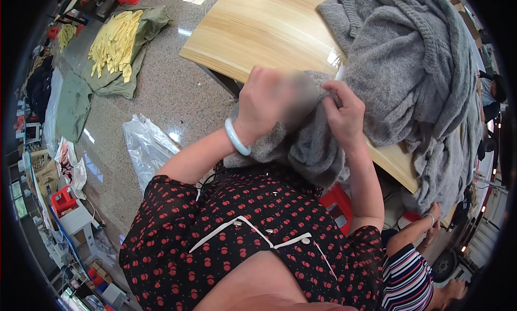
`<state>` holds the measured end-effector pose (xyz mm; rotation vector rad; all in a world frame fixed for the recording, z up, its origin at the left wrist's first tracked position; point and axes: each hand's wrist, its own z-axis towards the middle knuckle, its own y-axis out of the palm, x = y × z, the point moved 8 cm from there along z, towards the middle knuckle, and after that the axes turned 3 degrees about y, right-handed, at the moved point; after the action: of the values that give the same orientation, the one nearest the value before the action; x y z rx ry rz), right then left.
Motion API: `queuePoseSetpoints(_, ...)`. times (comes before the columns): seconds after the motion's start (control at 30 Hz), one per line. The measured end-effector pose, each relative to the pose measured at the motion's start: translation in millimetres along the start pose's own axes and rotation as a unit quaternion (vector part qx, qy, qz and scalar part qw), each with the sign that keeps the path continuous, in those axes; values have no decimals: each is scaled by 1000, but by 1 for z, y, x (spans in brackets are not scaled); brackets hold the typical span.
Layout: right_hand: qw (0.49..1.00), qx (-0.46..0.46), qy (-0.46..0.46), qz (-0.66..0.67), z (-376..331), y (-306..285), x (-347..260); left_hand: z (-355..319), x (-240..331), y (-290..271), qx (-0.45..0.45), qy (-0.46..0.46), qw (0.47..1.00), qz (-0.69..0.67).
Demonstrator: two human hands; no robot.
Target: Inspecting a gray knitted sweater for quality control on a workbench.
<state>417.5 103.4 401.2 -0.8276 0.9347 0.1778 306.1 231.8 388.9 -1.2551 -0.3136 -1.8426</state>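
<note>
A grey knit garment (316, 159) hangs from my hands over my lap at the table's near edge. My left hand (261, 101), with a pale bangle (235, 137) on its wrist, is curled closed on the garment's upper part; a blurred patch covers its fingertips. Thumb and fingers of my right hand (345, 113) pinch the fabric just right of that patch. Any small item between the hands is hidden by the blur. Close to my right hand, a large heap of grey knitwear (390, 69) covers the table's right side.
The wooden table (258, 28) has a bare corner ahead. Clear plastic sheeting (148, 149) and yellow garments (116, 39) on green cloth lie on the floor to the left. At right, a co-worker's hand (434, 211) touches hanging grey knitwear. A red stool (337, 203) stands below.
</note>
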Motion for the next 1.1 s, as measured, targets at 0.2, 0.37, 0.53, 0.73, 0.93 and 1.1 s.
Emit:
queuePoseSetpoints(0.2,990,-46,130,27,14,8,7,-46,-3,37,-130,-15,978,164)
queuePoseSetpoints(0.37,988,-53,144,14,17,7,17,-41,-24,42,-112,32,972,205)
queuePoseSetpoints(0.53,985,-70,153,36,3,7,38,-31,-28,53,-134,40,961,238)
queuePoseSetpoints(0.73,963,-84,214,139,-22,-7,58,-23,-40,59,-160,11,948,274)
queuePoseSetpoints(0.93,954,-201,217,-42,-41,6,51,-18,-45,61,-164,-8,944,288)
queuePoseSetpoints(1.1,958,-150,242,-15,-43,1,63,-10,-56,62,-203,-71,928,305)
